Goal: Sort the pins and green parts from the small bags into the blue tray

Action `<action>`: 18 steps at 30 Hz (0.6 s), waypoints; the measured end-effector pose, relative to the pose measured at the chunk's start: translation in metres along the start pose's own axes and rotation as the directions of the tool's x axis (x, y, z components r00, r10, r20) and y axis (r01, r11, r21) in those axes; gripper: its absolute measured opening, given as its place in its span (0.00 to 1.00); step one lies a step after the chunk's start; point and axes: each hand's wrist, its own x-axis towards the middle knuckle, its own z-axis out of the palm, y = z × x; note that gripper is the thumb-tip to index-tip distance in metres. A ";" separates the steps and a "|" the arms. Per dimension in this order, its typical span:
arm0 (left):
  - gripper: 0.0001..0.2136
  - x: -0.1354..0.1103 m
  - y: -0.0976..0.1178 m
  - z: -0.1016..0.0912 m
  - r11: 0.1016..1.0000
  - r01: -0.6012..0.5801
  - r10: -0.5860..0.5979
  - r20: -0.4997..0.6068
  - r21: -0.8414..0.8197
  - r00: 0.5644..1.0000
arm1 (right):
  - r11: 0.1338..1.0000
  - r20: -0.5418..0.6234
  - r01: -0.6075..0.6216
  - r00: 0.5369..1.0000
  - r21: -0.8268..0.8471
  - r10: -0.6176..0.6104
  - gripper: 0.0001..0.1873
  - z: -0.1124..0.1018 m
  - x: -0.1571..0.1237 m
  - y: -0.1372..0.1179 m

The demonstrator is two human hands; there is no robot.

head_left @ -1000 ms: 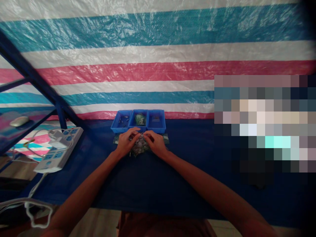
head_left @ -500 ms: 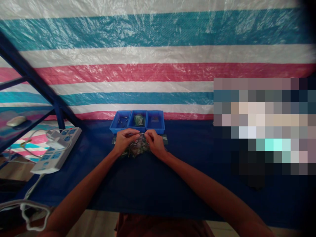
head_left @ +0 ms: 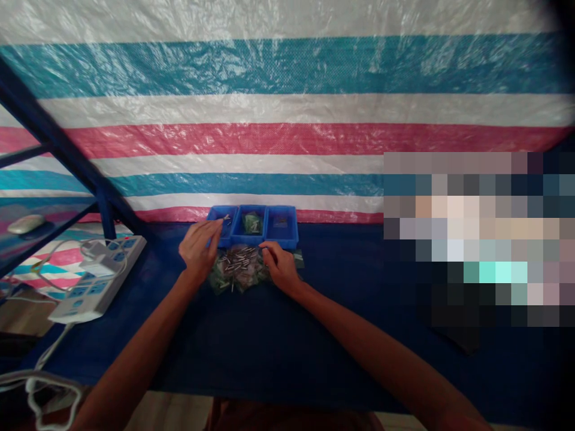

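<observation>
A pile of small metal pins and green parts lies on the dark blue table just in front of three blue bins. My left hand is raised over the front edge of the left bin, fingertips pinched together near a small metal piece; what they hold is too small to name. My right hand rests on the right side of the pile, fingers curled and pinched on the parts. The middle bin holds green parts and the right bin a few small items.
A white power strip with plugs and cables sits at the table's left edge by a blue metal frame. A white mouse lies on a shelf at far left. A striped tarp hangs behind. A blurred area covers the right.
My left hand has left the pile and moved up and left to the left bin. My right hand stays at the pile, slightly lower. The pile is now uncovered.
</observation>
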 end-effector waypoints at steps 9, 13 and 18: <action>0.14 0.004 0.001 0.006 0.988 -0.006 -0.041 0.304 0.153 0.952 | 0.999 -0.008 0.035 0.999 -0.023 -0.035 0.13 0.001 0.000 0.001; 0.11 -0.004 0.010 0.004 0.989 -0.126 0.146 0.548 -0.075 0.823 | 0.995 -0.029 0.043 0.999 -0.090 -0.046 0.12 0.003 0.002 0.004; 0.10 -0.012 0.011 0.008 0.974 -0.159 0.225 0.667 -0.159 0.710 | 0.963 0.029 0.018 1.000 -0.268 -0.011 0.10 0.005 0.004 0.008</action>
